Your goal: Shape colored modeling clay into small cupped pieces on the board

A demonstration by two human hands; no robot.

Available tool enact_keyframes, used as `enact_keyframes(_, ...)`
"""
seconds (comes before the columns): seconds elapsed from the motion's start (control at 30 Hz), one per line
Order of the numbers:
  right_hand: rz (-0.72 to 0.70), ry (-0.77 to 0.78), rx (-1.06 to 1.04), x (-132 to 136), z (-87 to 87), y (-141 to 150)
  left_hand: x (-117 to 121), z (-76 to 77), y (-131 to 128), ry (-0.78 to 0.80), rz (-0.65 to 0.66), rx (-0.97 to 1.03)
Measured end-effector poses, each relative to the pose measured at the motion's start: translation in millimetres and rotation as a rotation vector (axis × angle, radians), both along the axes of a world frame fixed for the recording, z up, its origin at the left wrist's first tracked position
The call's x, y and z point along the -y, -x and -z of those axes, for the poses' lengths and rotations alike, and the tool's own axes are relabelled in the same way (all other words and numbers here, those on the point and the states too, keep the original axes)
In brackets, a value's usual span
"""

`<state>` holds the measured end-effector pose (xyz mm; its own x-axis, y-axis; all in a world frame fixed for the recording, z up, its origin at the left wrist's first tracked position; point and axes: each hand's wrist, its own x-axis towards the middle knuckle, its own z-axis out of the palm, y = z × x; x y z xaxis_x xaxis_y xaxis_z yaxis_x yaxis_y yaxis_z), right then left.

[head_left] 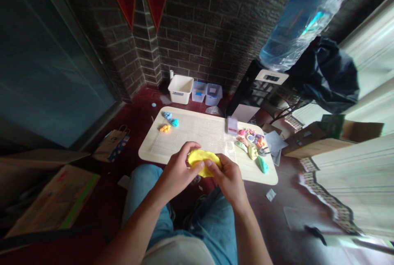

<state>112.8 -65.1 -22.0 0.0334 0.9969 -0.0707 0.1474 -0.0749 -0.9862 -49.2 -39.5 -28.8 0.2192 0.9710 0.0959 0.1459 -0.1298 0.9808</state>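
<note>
A flattened piece of yellow modelling clay (200,156) is held above my lap, near the front edge of the low table. My left hand (184,166) grips its left side, thumb on top and fingers behind. On the right side my right hand (227,172) pinches it the same way, the thumb pressing the clay's face. The fingers behind the clay are partly hidden. Beyond, small lumps of blue clay (175,123) and orange clay (165,128) lie at the table's left. Several coloured lumps sit at the right, among them pale yellow clay (253,152) and teal clay (262,165).
The pale table (147,150) carries a bubble-textured clear sheet (197,131) and a small pixelated box (232,125). Behind it stand a white basket (180,89), clear bins (213,94) and a water dispenser (250,92). Cardboard boxes (52,199) flank my left side.
</note>
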Motion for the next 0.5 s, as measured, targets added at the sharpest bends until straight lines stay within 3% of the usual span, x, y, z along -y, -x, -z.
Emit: enact_keyframes(0.5,-0.091,-0.148,0.31,4.9,-6.2,-6.5,-2.6,-0.6,3.6,-0.026,0.082,-0.061)
